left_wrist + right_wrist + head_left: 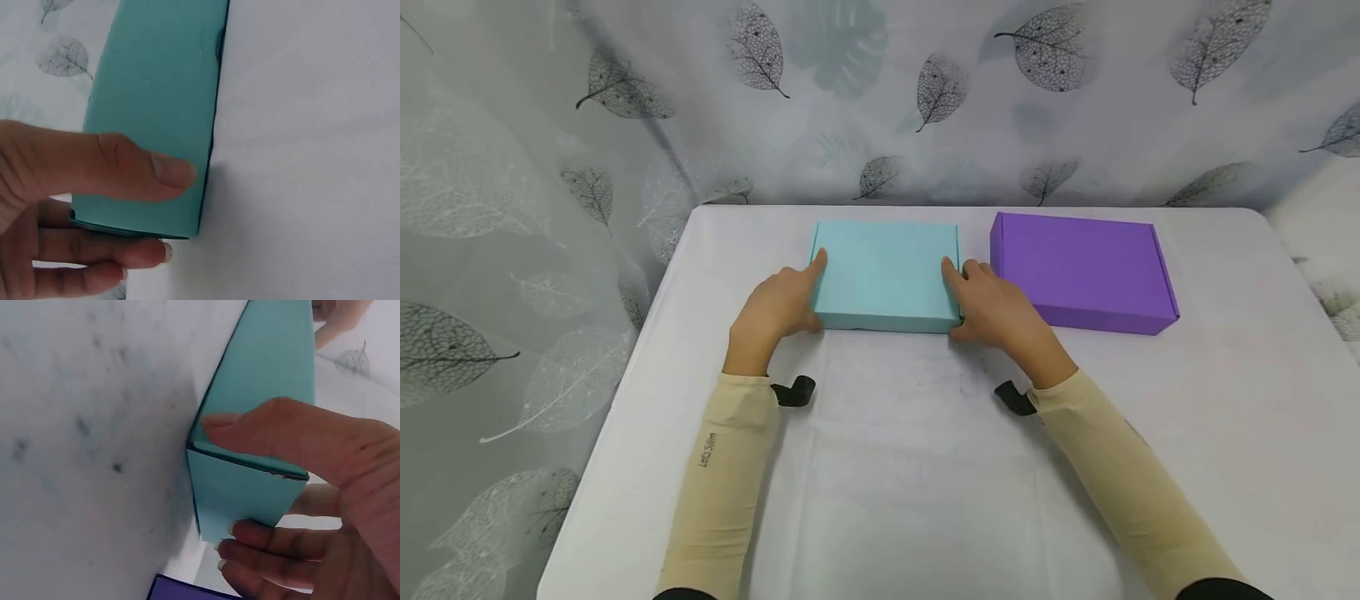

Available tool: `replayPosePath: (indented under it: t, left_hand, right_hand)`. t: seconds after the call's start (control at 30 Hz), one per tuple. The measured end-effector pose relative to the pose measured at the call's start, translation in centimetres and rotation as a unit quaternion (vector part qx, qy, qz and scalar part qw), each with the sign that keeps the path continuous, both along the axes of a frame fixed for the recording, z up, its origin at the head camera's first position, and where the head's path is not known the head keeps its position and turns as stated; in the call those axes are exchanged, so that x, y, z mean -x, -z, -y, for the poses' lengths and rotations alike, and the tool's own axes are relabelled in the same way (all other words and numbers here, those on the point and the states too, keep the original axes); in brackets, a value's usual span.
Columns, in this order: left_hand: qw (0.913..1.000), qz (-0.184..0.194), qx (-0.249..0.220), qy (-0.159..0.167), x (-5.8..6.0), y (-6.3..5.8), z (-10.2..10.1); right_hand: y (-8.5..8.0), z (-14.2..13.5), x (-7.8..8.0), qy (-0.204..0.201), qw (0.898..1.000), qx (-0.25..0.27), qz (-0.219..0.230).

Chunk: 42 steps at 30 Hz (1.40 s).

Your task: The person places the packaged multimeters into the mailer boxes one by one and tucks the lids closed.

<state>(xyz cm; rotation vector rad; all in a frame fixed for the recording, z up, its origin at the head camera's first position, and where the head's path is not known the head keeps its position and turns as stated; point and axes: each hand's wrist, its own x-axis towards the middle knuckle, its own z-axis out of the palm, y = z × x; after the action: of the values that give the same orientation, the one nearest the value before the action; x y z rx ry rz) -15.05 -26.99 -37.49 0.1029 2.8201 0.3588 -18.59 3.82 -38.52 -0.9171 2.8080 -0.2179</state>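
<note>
A flat turquoise cardboard box [886,273], its lid down, lies near the back of the white table, held at both ends. My left hand [778,302] grips the left end, thumb against the front side and the other fingers along the end, as the left wrist view shows. At the opposite end my right hand [994,307] grips the box's corner. In the right wrist view its thumb [269,428] presses the front side, while several fingers bend around the short end wall.
A closed purple box [1082,267] sits just right of the turquoise one, close behind my right hand. The white tablecloth [925,467] stretches toward me. A leaf-patterned curtain [850,92] hangs behind the table's back edge and along its left side.
</note>
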Motion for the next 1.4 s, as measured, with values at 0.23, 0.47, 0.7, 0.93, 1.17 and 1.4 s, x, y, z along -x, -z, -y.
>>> replayPosePath:
  t: [0.23,0.47,0.7,0.93,1.17,1.4]
  left_hand:
    - [0.9992,-0.037,-0.011,0.010,0.6,0.2,0.0]
    - [0.9994,-0.031,-0.006,0.011,0.8,0.1,0.3]
    - [0.9995,-0.029,-0.014,0.002,1.1,-0.5,0.6]
    - [0.9996,-0.017,-0.024,-0.003,0.9,0.0,0.8]
    - [0.9996,-0.007,-0.026,-0.001,0.5,0.3,0.9]
    - [0.9997,0.009,-0.024,0.001,0.3,0.1,1.1]
  right_hand:
    - [-0.1,-0.9,0.6,0.016,1.000,0.019,-0.007]
    - [0.0,-0.9,0.6,0.016,0.999,0.028,-0.009]
    - [-0.8,-0.8,1.3,0.014,1.000,0.019,-0.011]
    - [0.0,-0.8,1.2,0.011,1.000,0.014,-0.018]
    - [0.4,-1.2,0.6,-0.019,0.999,0.044,0.006]
    - [-0.9,-2.4,0.8,-0.005,0.993,0.114,0.040]
